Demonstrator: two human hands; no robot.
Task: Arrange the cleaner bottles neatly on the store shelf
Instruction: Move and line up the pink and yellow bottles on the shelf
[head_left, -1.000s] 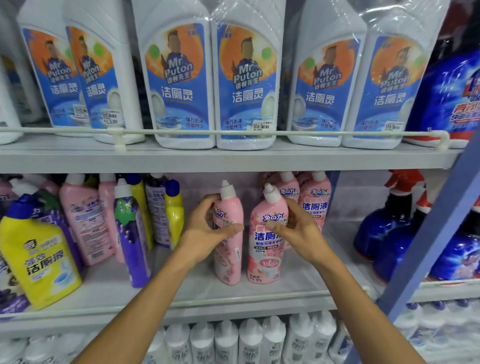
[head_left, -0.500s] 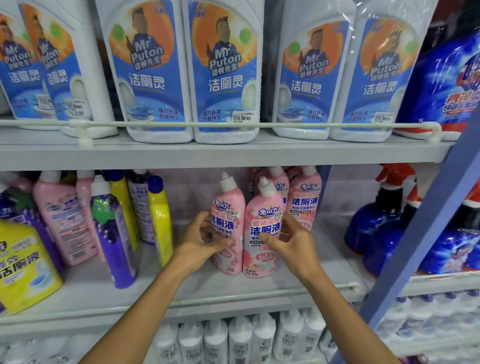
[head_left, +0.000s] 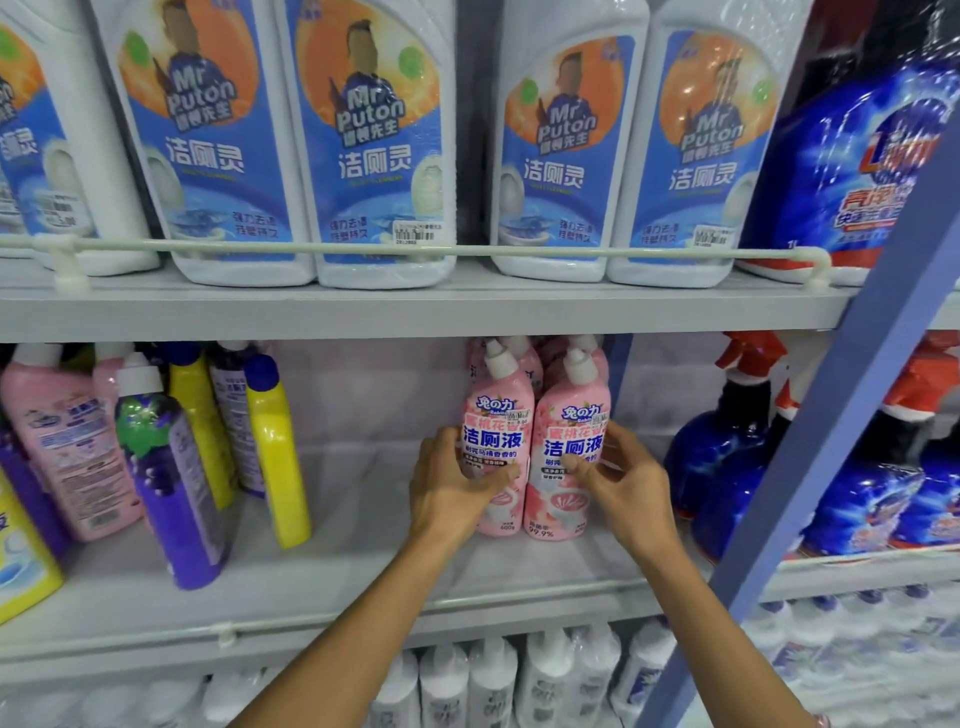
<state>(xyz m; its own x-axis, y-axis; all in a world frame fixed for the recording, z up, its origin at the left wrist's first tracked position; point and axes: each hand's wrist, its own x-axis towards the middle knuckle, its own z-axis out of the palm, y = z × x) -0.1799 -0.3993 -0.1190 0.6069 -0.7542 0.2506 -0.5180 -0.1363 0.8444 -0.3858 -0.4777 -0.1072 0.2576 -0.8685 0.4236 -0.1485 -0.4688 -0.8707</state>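
Upper shelf: the white bottles (head_left: 208, 171) each carry a blue label reading "Mr Puton" above "洁厕灵"; their small print and barcode stickers are not legible. Lower shelf: the left pink bottle (head_left: 496, 410) reads "兔の力" and "洁厕液", with "600g" at the foot. The right pink bottle (head_left: 574, 415) shows the same brand and "洁厕液", with "99.9%" at the foot. The blue bottle (head_left: 857, 171) at upper right bears red lettering beginning "L"; the remainder is blurred.
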